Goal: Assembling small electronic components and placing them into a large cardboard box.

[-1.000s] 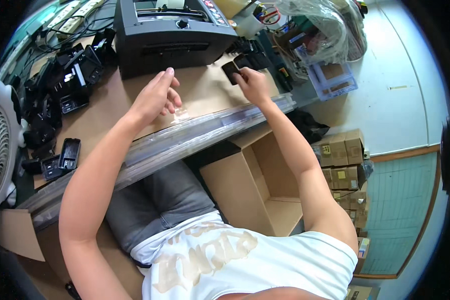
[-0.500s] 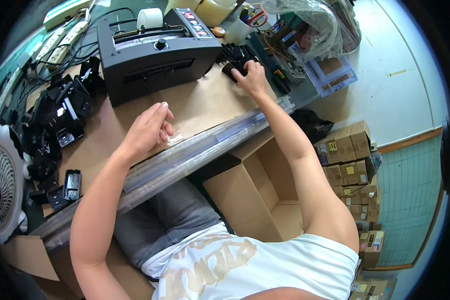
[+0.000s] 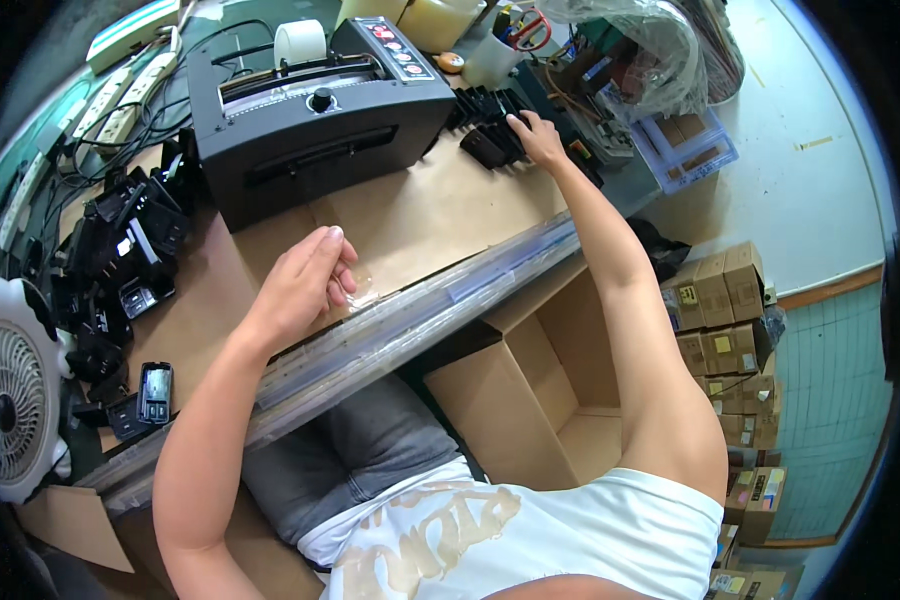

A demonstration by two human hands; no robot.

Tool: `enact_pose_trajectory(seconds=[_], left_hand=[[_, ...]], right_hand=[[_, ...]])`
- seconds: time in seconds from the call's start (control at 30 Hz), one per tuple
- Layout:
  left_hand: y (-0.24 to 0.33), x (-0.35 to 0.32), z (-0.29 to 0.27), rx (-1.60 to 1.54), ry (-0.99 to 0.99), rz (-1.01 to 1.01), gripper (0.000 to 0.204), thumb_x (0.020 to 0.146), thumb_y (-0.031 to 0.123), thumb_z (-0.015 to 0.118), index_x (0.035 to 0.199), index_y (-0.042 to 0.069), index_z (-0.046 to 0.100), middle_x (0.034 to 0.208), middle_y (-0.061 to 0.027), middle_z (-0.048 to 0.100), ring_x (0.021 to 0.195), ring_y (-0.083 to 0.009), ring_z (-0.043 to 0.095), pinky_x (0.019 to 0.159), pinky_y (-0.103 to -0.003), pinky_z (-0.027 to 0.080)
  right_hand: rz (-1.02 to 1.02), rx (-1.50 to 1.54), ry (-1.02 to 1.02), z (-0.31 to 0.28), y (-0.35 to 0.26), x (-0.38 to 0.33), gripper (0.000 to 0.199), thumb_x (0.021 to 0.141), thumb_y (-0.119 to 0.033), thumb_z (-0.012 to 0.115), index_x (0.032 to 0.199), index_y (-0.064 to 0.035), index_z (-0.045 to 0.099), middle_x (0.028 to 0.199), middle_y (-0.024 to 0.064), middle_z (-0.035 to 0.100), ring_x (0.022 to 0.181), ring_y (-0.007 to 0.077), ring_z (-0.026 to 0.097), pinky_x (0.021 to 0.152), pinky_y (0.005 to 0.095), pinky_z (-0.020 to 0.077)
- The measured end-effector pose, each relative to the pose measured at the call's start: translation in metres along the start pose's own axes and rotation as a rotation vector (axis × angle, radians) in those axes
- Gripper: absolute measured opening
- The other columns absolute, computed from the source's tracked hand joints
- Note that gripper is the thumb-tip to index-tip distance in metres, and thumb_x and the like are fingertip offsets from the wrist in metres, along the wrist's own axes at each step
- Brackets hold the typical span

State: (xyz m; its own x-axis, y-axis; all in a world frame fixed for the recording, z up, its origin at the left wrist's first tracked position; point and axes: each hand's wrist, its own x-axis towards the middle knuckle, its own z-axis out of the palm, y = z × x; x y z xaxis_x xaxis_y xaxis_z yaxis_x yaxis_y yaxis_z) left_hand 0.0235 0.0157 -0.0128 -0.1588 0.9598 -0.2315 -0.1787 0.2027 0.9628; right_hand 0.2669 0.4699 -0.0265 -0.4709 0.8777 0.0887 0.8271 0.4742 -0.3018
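Lying at the right grip (image 3: 544, 140), whose closure cannot be told, black parts (image 3: 485, 148) are clustered on the brown-covered bench (image 3: 450, 215); the left grip (image 3: 302, 280) is held half-curled, unclosed, before a black machine (image 3: 315, 155); cartons (image 3: 720, 285) are stacked rightward.

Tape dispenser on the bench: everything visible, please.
The tape dispenser is boxy and black, apparently plastic, standing upright on a brown sheet. A white roll sits at the back of its open top. A black knob and long dark slot mark its front, a control panel its right. Left hand nearby, apart.
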Motion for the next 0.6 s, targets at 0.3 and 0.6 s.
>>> enact_pose_trajectory(seconds=[0.3,0.6], left_hand=[[-0.002,0.0,0.003,-0.008,-0.021,0.024,0.038,0.107,0.036,0.037,0.096,0.005,0.056,0.077,-0.0033,0.058,0.063,-0.0082,0.05,0.055,-0.021,0.039],[-0.002,0.001,0.002,-0.07,-0.047,-0.049,0.036,0.107,0.034,0.038,0.095,0.005,0.056,0.076,-0.0028,0.056,0.063,-0.0075,0.049,0.054,-0.02,0.038]], right_hand=[[0.024,-0.021,-0.057,-0.007,-0.033,-0.021,0.091,0.081,-0.081,0.046,0.15,-0.0214,0.041,0.159,0.0249,0.02,0.138,0.0448,0.038,0.109,0.0537,0.0369],[-0.107,-0.17,-0.299,-0.016,-0.053,-0.03,0.102,0.071,-0.087,0.054,0.153,-0.0294,0.035,0.16,0.0267,0.01,0.143,0.0496,0.024,0.113,0.0589,0.0307]])
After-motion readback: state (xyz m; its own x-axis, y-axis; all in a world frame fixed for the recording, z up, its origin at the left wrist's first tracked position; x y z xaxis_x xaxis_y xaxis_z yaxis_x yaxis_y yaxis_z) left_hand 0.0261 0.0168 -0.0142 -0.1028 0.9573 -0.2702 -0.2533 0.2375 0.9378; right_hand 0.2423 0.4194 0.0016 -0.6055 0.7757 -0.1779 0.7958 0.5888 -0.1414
